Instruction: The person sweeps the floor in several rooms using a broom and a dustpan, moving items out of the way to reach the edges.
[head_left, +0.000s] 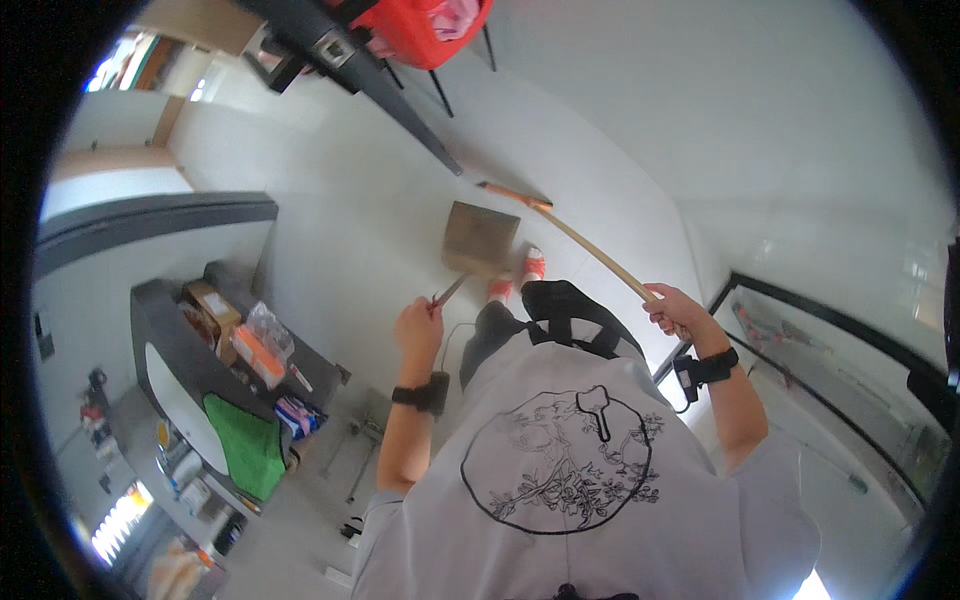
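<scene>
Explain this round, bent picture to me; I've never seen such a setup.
No machine here: these are a person's bare hands, seen from above by a wide fisheye camera on the head, which bends straight edges. The left hand grips the thin handle of a square, brownish dustpan. The right hand holds the long, pale tan stick of a broom with a narrow orange-brown head. Both tools reach down toward the smooth, pale grey floor, near the person's red-and-white footwear.

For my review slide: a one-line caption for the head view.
Left hand holding a dustpan, right hand gripping a broom, over a pale floor.
</scene>
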